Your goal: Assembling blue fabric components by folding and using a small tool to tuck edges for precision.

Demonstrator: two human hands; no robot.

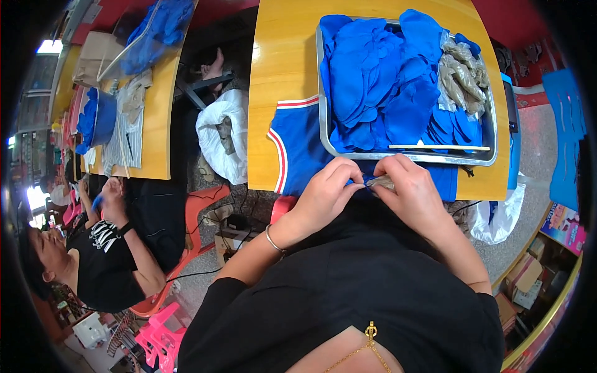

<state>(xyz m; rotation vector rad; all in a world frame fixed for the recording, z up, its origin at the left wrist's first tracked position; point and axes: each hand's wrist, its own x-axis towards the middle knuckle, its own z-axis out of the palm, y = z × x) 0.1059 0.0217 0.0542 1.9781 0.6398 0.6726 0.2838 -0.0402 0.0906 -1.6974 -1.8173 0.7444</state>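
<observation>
Both my hands meet just below the near rim of a metal tray. My left hand is closed in a pinch on a small blue cloth piece, mostly hidden by the fingers. Opposite it, my right hand pinches a small greyish-brown piece that touches the blue one. Many flat, rounded blue cloth pieces lie piled in the tray. Brownish bundles in clear wrapping sit at its right side. A thin white stick lies along the near end.
A blue garment with red and white trim lies under the tray on the yellow table. White sacks stand left and right of the table. Farther left, a co-worker sits at another table holding blue pieces.
</observation>
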